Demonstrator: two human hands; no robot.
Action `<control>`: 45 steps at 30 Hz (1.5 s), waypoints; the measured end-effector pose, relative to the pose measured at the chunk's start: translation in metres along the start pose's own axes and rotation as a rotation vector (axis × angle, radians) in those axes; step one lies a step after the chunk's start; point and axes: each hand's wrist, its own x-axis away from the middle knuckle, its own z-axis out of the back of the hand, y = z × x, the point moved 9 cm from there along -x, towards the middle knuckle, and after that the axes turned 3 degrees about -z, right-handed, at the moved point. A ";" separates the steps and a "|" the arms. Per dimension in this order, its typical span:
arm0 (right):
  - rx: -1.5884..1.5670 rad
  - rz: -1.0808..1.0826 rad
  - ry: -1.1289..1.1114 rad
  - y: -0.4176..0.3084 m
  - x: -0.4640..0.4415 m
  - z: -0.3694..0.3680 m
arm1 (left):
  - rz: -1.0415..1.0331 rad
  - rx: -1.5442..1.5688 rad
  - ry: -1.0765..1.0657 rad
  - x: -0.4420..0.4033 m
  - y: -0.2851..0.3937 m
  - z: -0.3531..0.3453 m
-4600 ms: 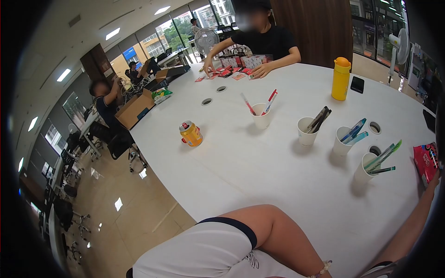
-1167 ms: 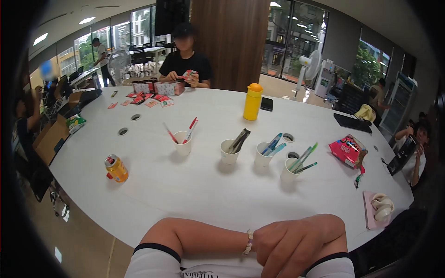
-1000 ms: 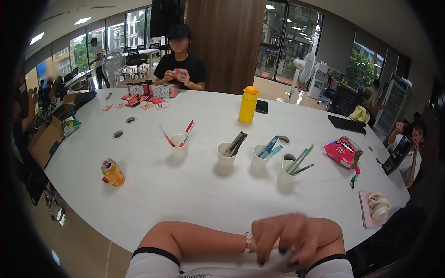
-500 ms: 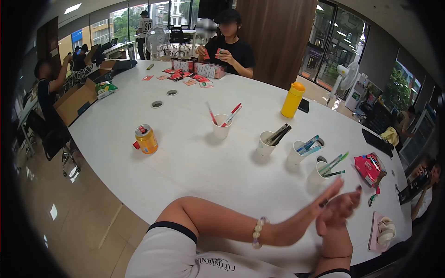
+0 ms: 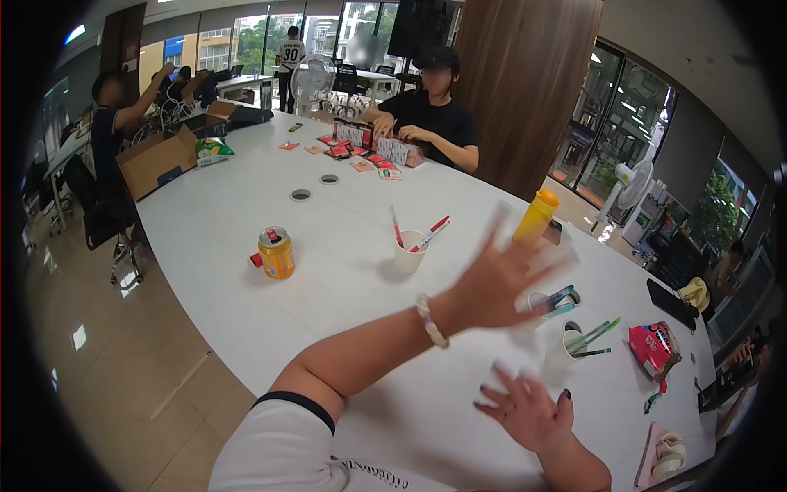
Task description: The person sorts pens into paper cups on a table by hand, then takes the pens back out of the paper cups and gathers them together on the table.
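Observation:
My left hand (image 5: 496, 283), with a beaded bracelet (image 5: 432, 321) on its wrist, is raised over the table, fingers spread and blurred by motion. It holds nothing and hides the spot where a cup of black pens stood. Lower down, my right hand (image 5: 529, 412) is open too, palm up, its fingers apart and empty. Left of my left hand stands a paper cup (image 5: 409, 261) with red pens. Beyond its fingers are blue pens (image 5: 561, 301) in a partly covered cup. Another cup (image 5: 562, 354) holds green pens (image 5: 597, 334), above and right of my right hand.
An orange can (image 5: 277, 256) stands at the left of the white table (image 5: 344, 271). Behind my left hand is a yellow bottle (image 5: 539, 215). A red snack bag (image 5: 653, 348) and white headphones (image 5: 670, 453) lie right. Across the table, a person (image 5: 430, 111) handles boxes (image 5: 398, 151) near red packets.
My hands were close together at the lower right; they have moved apart. The left swung up and left over the cups, the right lower and left. The view has shifted slightly.

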 end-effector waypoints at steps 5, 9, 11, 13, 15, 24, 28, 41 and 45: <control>0.009 -0.673 -0.457 0.085 0.032 -0.002 | 0.966 -0.564 0.304 0.094 -0.182 0.052; -0.005 -0.475 -0.046 0.093 0.002 0.013 | 1.403 -0.460 -0.234 0.147 -0.211 0.017; -0.080 -0.491 -0.048 0.102 0.002 0.023 | 1.388 -0.365 -0.519 0.159 -0.205 -0.017; -0.155 -0.516 -0.049 0.107 0.005 0.027 | 1.333 -0.434 -0.553 0.168 -0.204 -0.034; -0.125 -0.575 -0.062 0.111 0.007 0.027 | 1.231 -0.491 -0.459 0.170 -0.207 -0.042; -0.316 -0.566 -0.113 0.115 0.007 0.028 | 1.158 -0.501 -0.380 0.171 -0.211 -0.041; -0.335 -0.572 -0.086 0.115 0.007 0.031 | 1.112 -0.500 -0.244 0.164 -0.214 -0.036; 0.661 -0.363 -0.361 0.110 0.013 -0.007 | 0.419 0.370 -0.897 0.108 0.045 -0.098; 1.012 -0.207 -0.514 0.112 0.016 -0.023 | 0.261 0.325 -0.992 0.164 0.077 -0.121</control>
